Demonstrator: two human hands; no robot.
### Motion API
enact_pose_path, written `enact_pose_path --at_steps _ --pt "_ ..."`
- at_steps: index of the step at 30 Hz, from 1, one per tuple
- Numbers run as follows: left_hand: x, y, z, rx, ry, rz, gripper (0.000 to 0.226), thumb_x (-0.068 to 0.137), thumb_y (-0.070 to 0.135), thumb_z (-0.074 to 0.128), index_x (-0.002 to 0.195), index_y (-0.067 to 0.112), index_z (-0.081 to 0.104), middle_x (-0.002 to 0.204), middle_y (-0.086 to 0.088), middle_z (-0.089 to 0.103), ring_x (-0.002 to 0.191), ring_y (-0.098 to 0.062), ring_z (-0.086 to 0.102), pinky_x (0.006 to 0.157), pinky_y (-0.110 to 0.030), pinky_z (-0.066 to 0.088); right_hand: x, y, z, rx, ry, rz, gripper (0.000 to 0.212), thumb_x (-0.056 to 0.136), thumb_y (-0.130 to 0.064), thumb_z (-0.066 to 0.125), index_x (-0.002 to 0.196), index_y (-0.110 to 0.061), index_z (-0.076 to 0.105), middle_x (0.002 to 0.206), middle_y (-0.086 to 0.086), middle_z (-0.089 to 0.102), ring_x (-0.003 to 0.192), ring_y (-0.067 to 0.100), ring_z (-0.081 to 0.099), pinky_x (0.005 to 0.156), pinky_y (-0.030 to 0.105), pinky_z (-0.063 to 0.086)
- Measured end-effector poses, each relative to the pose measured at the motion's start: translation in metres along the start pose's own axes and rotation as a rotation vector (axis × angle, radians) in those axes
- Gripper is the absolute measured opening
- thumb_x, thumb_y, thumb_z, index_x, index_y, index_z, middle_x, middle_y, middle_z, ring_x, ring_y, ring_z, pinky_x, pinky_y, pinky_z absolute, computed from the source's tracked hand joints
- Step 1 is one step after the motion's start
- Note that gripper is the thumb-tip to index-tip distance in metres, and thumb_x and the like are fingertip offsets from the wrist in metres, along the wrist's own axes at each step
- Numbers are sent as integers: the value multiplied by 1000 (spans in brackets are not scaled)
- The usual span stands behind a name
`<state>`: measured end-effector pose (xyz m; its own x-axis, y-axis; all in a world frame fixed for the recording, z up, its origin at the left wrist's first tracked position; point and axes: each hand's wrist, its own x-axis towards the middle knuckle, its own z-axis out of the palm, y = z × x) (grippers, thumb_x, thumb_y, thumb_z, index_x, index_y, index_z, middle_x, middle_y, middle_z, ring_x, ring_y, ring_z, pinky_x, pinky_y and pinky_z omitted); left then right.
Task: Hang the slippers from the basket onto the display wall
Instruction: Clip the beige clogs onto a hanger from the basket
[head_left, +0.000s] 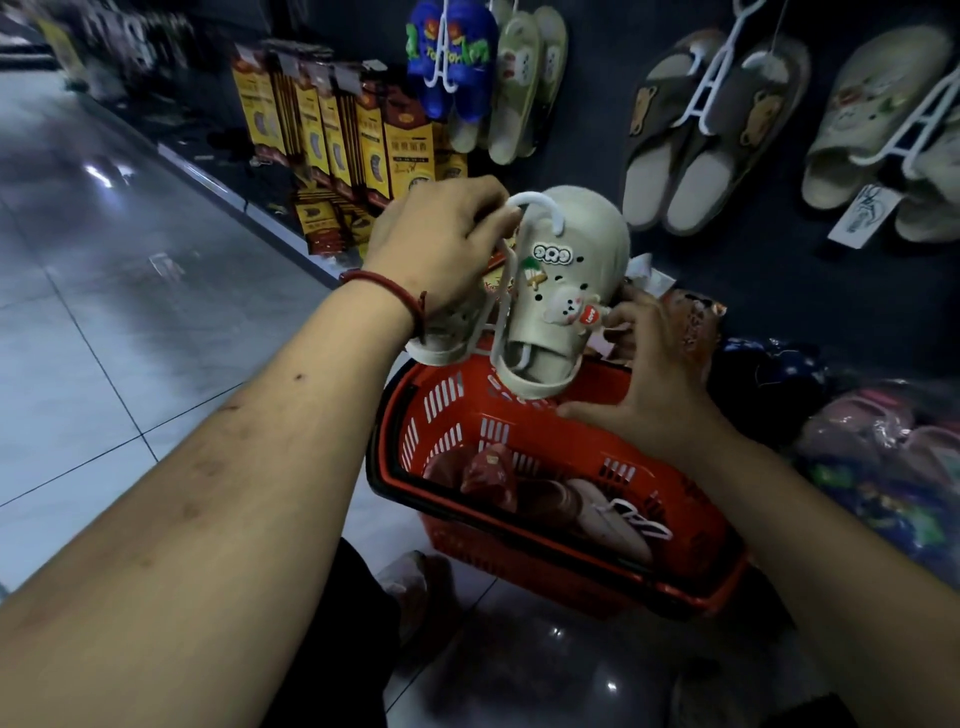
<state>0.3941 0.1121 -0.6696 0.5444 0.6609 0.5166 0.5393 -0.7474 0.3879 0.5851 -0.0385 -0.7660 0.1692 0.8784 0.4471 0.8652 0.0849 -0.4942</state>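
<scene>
A pair of cream clog slippers (561, 291) with bear charms hangs on a white plastic hanger (535, 208) above the red basket (519, 410). My left hand (441, 244) grips the hanger near its hook and holds the pair up. My right hand (649, 374) touches the right slipper's side near the bear charm, fingers spread, palm over the basket's far rim. More slippers (587, 504), dark red and pale, lie inside the basket. The dark display wall (727, 249) rises right behind.
Hung on the wall are blue slippers (452, 57), a cream pair (524, 88), a brown bear pair (711, 130) and a pale pair (883, 124). Yellow insole packs (337, 124) stand at left. Bagged slippers (883, 452) are piled at right. Tiled floor (130, 312) lies to the left.
</scene>
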Motion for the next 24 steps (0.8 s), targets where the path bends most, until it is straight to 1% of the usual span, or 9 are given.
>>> enact_pose_path --at_steps 3,6,8,11,15,18,20,22,24 --pt "-1 3 4 -20 -7 4 28 97 50 44 100 31 65 86 8 67 85 -18 61 76 -44 53 -6 1 5 -19 75 13 91 64 -41 90 131 -19 33 152 5 30 133 15 41 104 28 42" --pt "-2 6 10 -76 -31 6 27 93 54 43 93 34 62 82 11 67 83 -16 63 77 -44 54 -4 -2 8 302 138 195 85 64 -45 87 126 -25 33 131 2 53 116 16 60 94 42 54" --pt "-1 8 12 -98 -39 15 25 91 55 42 88 37 59 80 12 66 82 -16 63 77 -45 54 1 -1 5 501 137 309 82 57 -42 88 120 -26 37 125 3 58 111 17 63 91 43 55" --pt "-1 12 15 -94 -44 25 35 89 58 42 93 30 63 80 9 67 83 -17 63 77 -44 54 8 5 1 778 42 481 82 46 -17 90 113 -25 45 120 6 64 113 24 63 93 46 55" --pt "-2 19 19 -118 -74 62 34 91 55 43 94 29 65 80 10 68 84 -16 63 78 -45 54 10 9 1 977 55 650 86 34 9 74 112 -18 54 107 10 71 108 35 64 93 54 53" --pt "-1 27 20 -130 -93 104 31 93 52 45 94 29 65 80 12 68 83 -13 63 78 -44 54 12 7 5 984 168 719 82 35 12 71 112 -12 56 103 14 72 101 37 66 86 55 57" --pt "1 29 17 -130 -104 125 30 95 49 46 93 28 66 78 13 67 81 -12 62 77 -44 54 14 1 4 935 165 735 83 39 10 72 117 -12 55 103 13 72 101 36 66 85 51 58" --pt "3 29 14 -126 -107 126 29 95 49 47 92 27 67 75 15 65 80 -11 62 77 -43 54 14 -4 0 832 126 722 80 51 10 75 123 -15 49 109 9 68 101 28 64 80 39 56" --pt "6 28 12 -130 -90 102 28 94 48 48 91 27 66 75 15 65 82 -13 61 78 -43 54 12 -13 -10 648 109 633 71 66 6 77 123 -16 41 115 5 59 95 15 57 69 24 46"
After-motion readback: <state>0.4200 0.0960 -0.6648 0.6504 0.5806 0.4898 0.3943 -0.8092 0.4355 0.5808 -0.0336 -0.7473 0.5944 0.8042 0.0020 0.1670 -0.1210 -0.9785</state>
